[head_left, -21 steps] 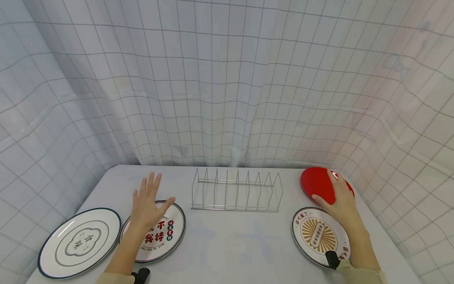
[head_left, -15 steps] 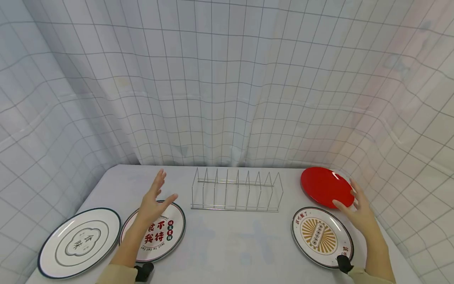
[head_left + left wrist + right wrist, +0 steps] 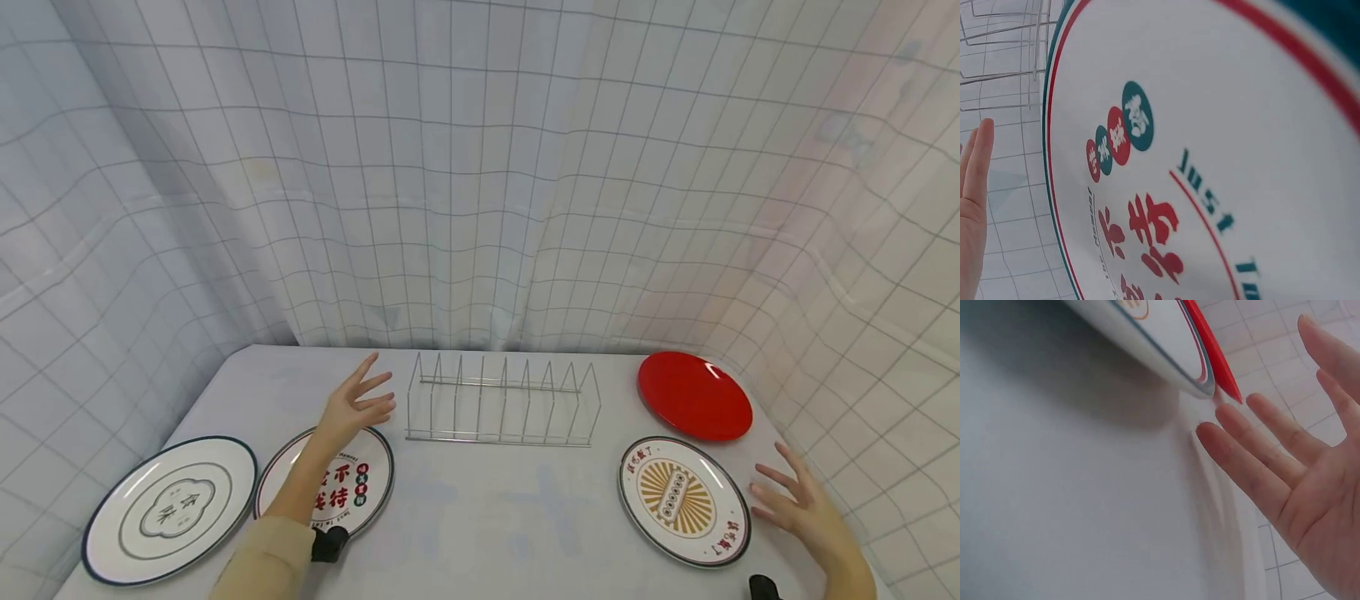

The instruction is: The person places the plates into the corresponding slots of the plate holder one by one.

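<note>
Near glossy round plate (image 3: 345,492), left fingers (image 3: 982,164) loose, right fingers (image 3: 1244,465) released beside gold-patterned plate (image 3: 684,502), thin wire rack (image 3: 480,385)

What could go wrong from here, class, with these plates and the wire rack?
In the head view, the left hand appears close to the wire rack and might bump it. The right hand is beside the gold-patterned plate; an inward sweep could knock that plate into the nearby red plate.
</note>
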`<move>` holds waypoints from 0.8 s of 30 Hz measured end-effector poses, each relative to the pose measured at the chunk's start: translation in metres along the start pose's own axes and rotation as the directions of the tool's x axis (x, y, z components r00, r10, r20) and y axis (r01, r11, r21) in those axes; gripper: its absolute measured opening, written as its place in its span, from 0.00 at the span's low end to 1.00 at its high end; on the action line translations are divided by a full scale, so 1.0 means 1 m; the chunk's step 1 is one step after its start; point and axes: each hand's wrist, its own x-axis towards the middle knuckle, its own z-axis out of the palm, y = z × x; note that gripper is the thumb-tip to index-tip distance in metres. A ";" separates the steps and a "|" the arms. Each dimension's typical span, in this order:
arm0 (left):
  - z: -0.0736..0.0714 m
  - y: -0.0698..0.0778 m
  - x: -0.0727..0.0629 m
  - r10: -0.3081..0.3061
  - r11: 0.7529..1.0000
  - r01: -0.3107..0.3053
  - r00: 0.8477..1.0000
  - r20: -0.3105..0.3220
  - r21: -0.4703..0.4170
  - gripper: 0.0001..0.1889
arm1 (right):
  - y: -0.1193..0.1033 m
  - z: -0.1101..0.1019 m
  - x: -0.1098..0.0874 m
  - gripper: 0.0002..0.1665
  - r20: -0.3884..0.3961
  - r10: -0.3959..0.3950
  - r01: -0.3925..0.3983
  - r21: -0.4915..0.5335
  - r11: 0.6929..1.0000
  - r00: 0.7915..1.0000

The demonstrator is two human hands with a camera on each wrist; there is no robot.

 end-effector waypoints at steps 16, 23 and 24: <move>0.018 -0.009 0.020 -0.083 0.996 0.084 0.994 0.065 -0.010 0.38 | 0.008 0.012 -0.002 0.46 0.078 0.301 -0.290 -0.123 0.949 0.951; 0.022 -0.012 0.023 -0.118 0.993 0.118 0.992 0.049 0.005 0.33 | 0.010 0.016 -0.001 0.38 0.121 0.278 -0.267 -0.100 0.958 0.953; 0.023 -0.012 0.023 -0.126 0.992 0.125 0.991 0.043 0.009 0.32 | 0.010 0.015 -0.001 0.36 0.133 0.270 -0.258 -0.099 0.961 0.954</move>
